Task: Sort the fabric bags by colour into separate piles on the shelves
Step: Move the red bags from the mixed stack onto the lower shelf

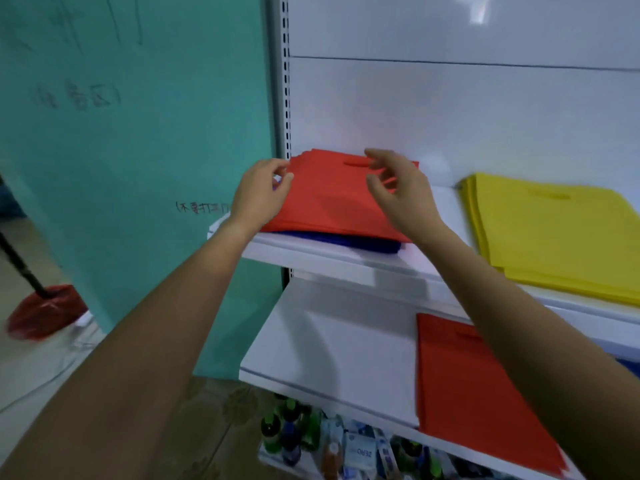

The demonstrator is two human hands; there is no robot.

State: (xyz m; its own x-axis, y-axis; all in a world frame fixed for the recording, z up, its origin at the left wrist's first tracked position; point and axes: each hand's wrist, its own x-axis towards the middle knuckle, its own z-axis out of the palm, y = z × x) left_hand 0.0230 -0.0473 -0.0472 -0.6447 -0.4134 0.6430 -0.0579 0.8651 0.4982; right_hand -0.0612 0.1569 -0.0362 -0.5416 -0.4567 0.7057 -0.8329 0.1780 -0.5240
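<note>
On the upper shelf [311, 252], a stack of red bags [332, 199] lies on top of blue bags [367, 244], so two colours share one place. The left hand [263, 194] has its fingers curled at the left edge of the red bags and seems to pinch it. The right hand [401, 192] hovers above the stack with loose, spread fingers, holding nothing. Yellow bags [554, 237] lie apart on the same shelf, and a red pile [478, 393] lies on the lower shelf [329, 341]. I think the step is to lift the red bags off the blue ones. To do it well, take the stack at opposite edges, keep it flat, check that no blue bag follows, and lay it squarely on the red pile.
</note>
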